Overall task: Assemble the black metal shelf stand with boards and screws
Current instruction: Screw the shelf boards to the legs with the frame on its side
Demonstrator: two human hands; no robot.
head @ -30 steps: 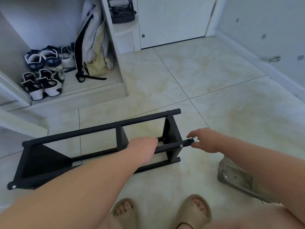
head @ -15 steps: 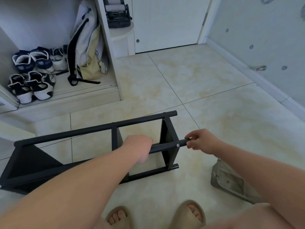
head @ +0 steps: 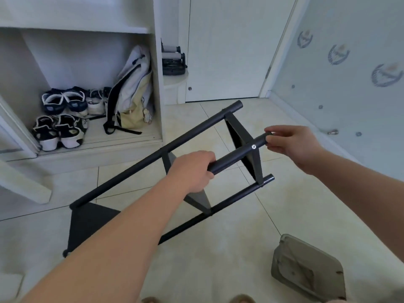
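No text, number or brand name can be read anywhere. The wreath-shaped emblems [head: 338, 54] on the pale wall panel [head: 323, 88] to the right are too blurred to show any lettering.

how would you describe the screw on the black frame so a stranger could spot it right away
Find the black metal frame held tilted over the tiled floor. Follow the tube that the left hand grips up to the right hand pinching its end. Just before those fingers sits the screw, a small silver dot against black metal.
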